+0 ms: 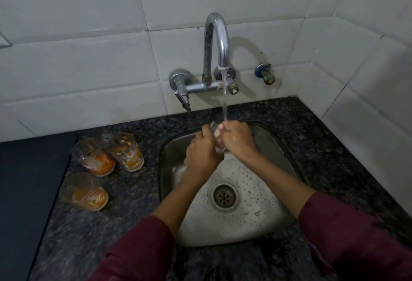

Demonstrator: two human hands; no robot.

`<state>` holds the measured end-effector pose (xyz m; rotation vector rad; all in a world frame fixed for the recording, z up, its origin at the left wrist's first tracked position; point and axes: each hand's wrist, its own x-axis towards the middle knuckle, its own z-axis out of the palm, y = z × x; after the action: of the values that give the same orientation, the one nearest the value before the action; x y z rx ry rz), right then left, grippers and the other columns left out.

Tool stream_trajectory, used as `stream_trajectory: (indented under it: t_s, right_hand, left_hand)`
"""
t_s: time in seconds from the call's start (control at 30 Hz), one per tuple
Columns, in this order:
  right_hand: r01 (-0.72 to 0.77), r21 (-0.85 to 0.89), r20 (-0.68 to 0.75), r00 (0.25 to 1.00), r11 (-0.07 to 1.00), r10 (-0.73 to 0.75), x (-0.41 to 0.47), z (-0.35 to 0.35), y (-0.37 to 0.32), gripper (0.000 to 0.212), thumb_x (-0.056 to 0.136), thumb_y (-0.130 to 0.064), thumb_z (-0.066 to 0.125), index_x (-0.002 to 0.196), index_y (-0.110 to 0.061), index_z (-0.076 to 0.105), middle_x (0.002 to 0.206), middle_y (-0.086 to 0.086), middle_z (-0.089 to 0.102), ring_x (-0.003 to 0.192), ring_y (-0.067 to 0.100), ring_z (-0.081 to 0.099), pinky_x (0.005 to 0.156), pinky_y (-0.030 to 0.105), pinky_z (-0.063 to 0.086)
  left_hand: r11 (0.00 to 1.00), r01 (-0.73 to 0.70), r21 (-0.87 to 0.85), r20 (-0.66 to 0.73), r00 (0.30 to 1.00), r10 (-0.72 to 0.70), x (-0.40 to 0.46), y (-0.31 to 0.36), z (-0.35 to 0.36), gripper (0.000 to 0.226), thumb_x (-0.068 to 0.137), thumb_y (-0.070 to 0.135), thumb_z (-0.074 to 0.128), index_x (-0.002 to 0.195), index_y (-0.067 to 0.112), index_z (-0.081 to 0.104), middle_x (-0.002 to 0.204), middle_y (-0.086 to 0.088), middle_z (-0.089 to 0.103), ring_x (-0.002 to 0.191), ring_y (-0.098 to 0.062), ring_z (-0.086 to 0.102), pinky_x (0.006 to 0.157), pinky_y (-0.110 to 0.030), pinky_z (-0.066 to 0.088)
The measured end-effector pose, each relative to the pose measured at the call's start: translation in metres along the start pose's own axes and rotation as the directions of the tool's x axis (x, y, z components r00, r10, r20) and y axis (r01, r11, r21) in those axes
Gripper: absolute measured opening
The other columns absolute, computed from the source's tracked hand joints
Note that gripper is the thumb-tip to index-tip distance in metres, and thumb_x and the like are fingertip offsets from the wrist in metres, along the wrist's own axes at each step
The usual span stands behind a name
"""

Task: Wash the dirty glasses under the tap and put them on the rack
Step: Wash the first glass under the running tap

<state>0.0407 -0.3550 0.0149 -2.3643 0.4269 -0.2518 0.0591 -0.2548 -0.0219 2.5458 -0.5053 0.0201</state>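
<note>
Holding one glass (215, 138), two hands (220, 144); three dirty glasses (104, 162) beside.

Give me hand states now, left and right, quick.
Left hand: closed, gripping the glass under the tap.
Right hand: closed on the same glass, fingers curled round it.

Head view, steeply down over sink (274, 147)

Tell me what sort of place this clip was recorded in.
Most likely a home kitchen: a steel sink set in a dark granite counter, a wall-mounted tap running against white tiles, and three dirty glasses standing beside the sink.
</note>
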Motion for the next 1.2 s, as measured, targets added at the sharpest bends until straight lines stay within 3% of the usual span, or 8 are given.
stream_trajectory:
  t_s: [0.13, 0.23, 0.3, 0.6, 0.73, 0.83, 1.0, 1.2]
  right_hand:
    - [0.020, 0.039, 0.028, 0.999, 0.999, -0.021, -0.001, -0.004, 0.004, 0.021, 0.093, -0.020, 0.049, 0.085, -0.012, 0.067, 0.091, 0.015, 0.071, 0.086, 0.031, 0.066, 0.076, 0.041, 0.055]
    - [0.111, 0.220, 0.042, 0.991, 0.969, -0.124, -0.006, -0.008, 0.014, 0.026, 0.091, -0.022, 0.051, 0.068, -0.022, 0.062, 0.076, 0.014, 0.072, 0.073, 0.030, 0.069, 0.070, 0.044, 0.056]
    - [0.173, 0.286, 0.051, 0.979, 0.942, -0.195, -0.011, -0.008, 0.017, 0.027, 0.090, -0.028, 0.049, 0.064, -0.029, 0.058, 0.070, 0.012, 0.072, 0.067, 0.027, 0.069, 0.067, 0.041, 0.056]
    - [0.019, 0.088, 0.068, 0.997, 0.996, -0.025, -0.008, -0.003, 0.021, 0.013, 0.087, -0.013, 0.058, 0.083, -0.009, 0.070, 0.085, 0.013, 0.072, 0.084, 0.027, 0.067, 0.081, 0.038, 0.053]
    - [-0.095, -0.067, 0.102, 0.990, 0.993, 0.101, -0.003, -0.001, 0.016, 0.023, 0.092, -0.021, 0.051, 0.089, -0.007, 0.070, 0.090, 0.013, 0.072, 0.088, 0.027, 0.066, 0.083, 0.034, 0.053]
    - [-0.255, 0.065, 0.202, 0.950, 0.965, 0.237, 0.003, 0.005, 0.024, 0.028, 0.093, -0.023, 0.050, 0.082, -0.007, 0.070, 0.080, 0.013, 0.074, 0.077, 0.024, 0.071, 0.082, 0.034, 0.056]
    - [-0.527, 0.396, 0.404, 0.835, 0.752, 0.372, 0.002, 0.019, 0.038, 0.019, 0.084, 0.005, 0.056, 0.098, 0.013, 0.066, 0.067, 0.016, 0.069, 0.055, 0.018, 0.066, 0.060, 0.026, 0.057]
    - [-0.579, 0.390, 0.457, 0.797, 0.716, 0.396, -0.005, 0.034, 0.062, 0.023, 0.088, 0.006, 0.044, 0.092, 0.002, 0.067, 0.103, 0.025, 0.068, 0.090, 0.029, 0.067, 0.071, 0.029, 0.050]
  left_hand:
    - [0.952, -0.050, -0.302, 0.154, 0.983, 0.101, 0.011, -0.016, -0.007, 0.081, 0.063, 0.039, 0.083, 0.128, 0.018, 0.039, 0.119, -0.005, 0.062, 0.103, -0.024, 0.062, 0.086, -0.041, 0.052]
    - [0.719, 0.128, -0.683, 0.412, 0.880, 0.235, 0.025, -0.030, -0.023, 0.056, 0.059, 0.022, 0.087, 0.108, 0.019, 0.059, 0.098, 0.005, 0.068, 0.090, -0.012, 0.065, 0.082, -0.035, 0.055]
    - [0.628, 0.214, -0.748, 0.499, 0.805, 0.320, 0.029, -0.034, -0.024, 0.038, 0.065, 0.002, 0.081, 0.096, 0.014, 0.062, 0.084, 0.004, 0.067, 0.081, -0.010, 0.063, 0.074, -0.029, 0.053]
    - [0.944, 0.062, -0.325, 0.234, 0.972, 0.017, 0.012, -0.009, 0.006, 0.071, 0.060, 0.020, 0.083, 0.118, 0.016, 0.042, 0.104, -0.005, 0.063, 0.094, -0.026, 0.062, 0.075, -0.035, 0.051]
    - [0.981, 0.058, -0.187, 0.234, 0.972, -0.013, 0.005, -0.006, 0.026, 0.084, 0.063, 0.025, 0.081, 0.130, 0.022, 0.029, 0.116, -0.012, 0.062, 0.102, -0.034, 0.062, 0.083, -0.042, 0.051]
    - [0.984, 0.040, -0.173, 0.308, 0.951, 0.016, 0.002, -0.011, 0.032, 0.086, 0.066, 0.031, 0.081, 0.133, 0.021, 0.028, 0.117, -0.010, 0.058, 0.104, -0.033, 0.059, 0.086, -0.042, 0.050]
    - [0.821, 0.397, -0.410, 0.558, 0.821, -0.119, -0.008, -0.029, 0.050, 0.073, 0.067, 0.043, 0.080, 0.125, 0.019, 0.043, 0.114, 0.001, 0.056, 0.098, -0.016, 0.057, 0.073, -0.033, 0.052]
    - [0.455, 0.794, -0.404, 0.854, 0.506, -0.125, -0.018, -0.046, 0.061, 0.059, 0.073, 0.042, 0.075, 0.123, 0.015, 0.058, 0.117, -0.015, 0.064, 0.103, -0.030, 0.064, 0.084, -0.044, 0.056]
